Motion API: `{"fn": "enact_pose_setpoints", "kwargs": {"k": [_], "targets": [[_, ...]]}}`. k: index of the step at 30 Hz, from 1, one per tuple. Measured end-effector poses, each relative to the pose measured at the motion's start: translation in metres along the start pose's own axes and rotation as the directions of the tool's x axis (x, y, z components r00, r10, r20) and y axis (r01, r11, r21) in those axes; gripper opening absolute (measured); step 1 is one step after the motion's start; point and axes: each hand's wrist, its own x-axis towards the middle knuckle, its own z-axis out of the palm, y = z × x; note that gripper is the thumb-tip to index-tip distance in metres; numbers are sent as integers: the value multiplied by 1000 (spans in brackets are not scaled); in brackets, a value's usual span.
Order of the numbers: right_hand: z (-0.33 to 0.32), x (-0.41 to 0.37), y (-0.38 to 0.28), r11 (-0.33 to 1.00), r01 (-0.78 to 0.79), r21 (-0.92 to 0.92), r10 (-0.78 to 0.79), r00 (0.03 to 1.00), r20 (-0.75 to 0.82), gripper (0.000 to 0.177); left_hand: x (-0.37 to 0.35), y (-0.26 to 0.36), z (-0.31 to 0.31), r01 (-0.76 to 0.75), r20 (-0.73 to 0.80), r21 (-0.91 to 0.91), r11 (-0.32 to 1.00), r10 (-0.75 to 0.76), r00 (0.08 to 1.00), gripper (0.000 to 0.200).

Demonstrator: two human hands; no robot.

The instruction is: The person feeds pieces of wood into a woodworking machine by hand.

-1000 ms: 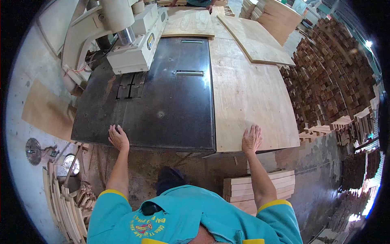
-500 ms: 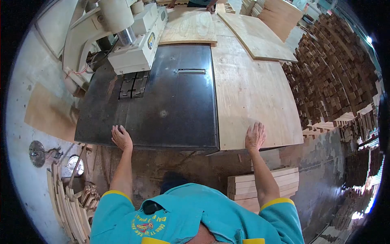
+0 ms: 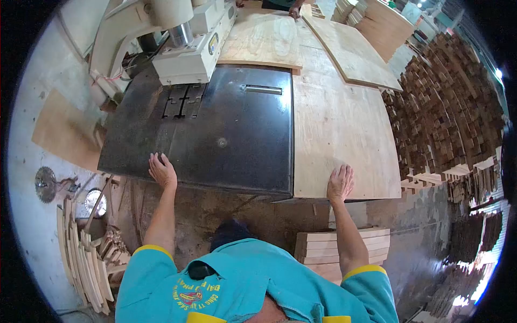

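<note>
My left hand (image 3: 162, 170) lies flat near the front edge of the dark metal machine table (image 3: 237, 156), fingers stretched out and holding nothing. On the right, my right hand (image 3: 340, 183) rests with its fingers extended on the pale plywood surface (image 3: 350, 134) beside the metal. A white machine head (image 3: 186, 62) overhangs the table, above a slotted chain-like feed track (image 3: 183, 101). Farther right in the metal is a narrow slot (image 3: 263, 90).
Another person's hand (image 3: 295, 12) is at the far end by a plywood board (image 3: 261, 40). A second board (image 3: 350, 51) lies slanted at right. Stacked wood pieces (image 3: 441, 107) rise beyond. Planks (image 3: 318, 247) lie below the table; saw blades (image 3: 45, 184) hang left.
The camera view has turned slightly, shifting the machine and boards to the right. Both my hands stay where they were on the surfaces.
</note>
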Motion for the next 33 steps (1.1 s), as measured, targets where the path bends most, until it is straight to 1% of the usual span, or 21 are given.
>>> {"fn": "enact_pose_setpoints", "kwargs": {"k": [3,7,11,13,15,16,17,18,20,21,22,23,24,25,27,28,30,31,32,33], "targets": [[2,2,1,1000,-2,-11,2,1000,25,49,1,1,-2,19,-1,0,1000,-19,1000,49],[3,1,3,1000,3,-17,-3,1000,27,51,-1,0,-1,-8,-28,-26,1000,7,1000,48],[-2,-1,-1,999,17,38,-16,1000,-22,54,0,-2,2,-23,-51,-31,999,21,998,47],[3,-5,9,998,27,58,-24,998,-52,55,-2,-1,0,-46,-60,-49,998,43,997,46],[18,-13,25,956,133,262,-85,979,-187,55,-3,0,-2,-70,-80,-70,995,64,995,46],[14,-33,30,956,130,262,-80,978,-193,55,-5,-2,-2,-130,-90,-77,988,123,988,46],[10,-58,35,943,157,293,-83,965,-249,54,-7,-5,-4,-189,-103,-85,978,180,978,46],[6,-84,40,929,188,318,-86,947,-308,53,-12,-9,-8,-191,-106,-96,977,181,978,46],[7,-145,62,912,264,315,-150,927,-343,50,-37,-25,-22,-317,-144,-221,923,290,946,42],[17,-188,79,929,190,318,-111,962,-249,51,-53,-35,-31,-341,-134,-270,900,316,939,38],[22,-230,87,938,58,342,4,984,-176,49,-73,-47,-43,-366,-125,-315,876,344,931,34],[29,-274,107,922,-151,356,101,983,154,53,-96,-57,-57,-367,-97,-327,871,356,930,27],[68,-325,147,936,-182,301,118,969,218,55,-114,-73,-67,-201,141,-412,888,281,949,26],[55,-365,158,915,-333,227,163,822,546,52,-132,-77,-91,-215,173,-450,867,321,931,25],[68,-424,185,933,-326,154,93,631,770,50,-154,-74,-144,-47,337,-625,780,323,884,20],[71,-447,195,938,-323,125,73,537,841,48,-160,-70,-163,-33,336,-625,780,307,891,20],[72,-464,203,938,-328,109,47,433,900,46,-156,-57,-191,-60,261,-819,570,465,846,18],[71,-464,204,938,-329,107,33,393,919,45,-149,-47,-202,-302,54,-808,505,575,816,19],[72,-461,204,933,-341,118,23,380,925,44,-143,-39,-221,-196,167,-864,465,630,758,20],[72,-455,203,919,-365,148,13,404,915,43,-137,-30,-242,-79,265,-902,425,688,676,21]]}}
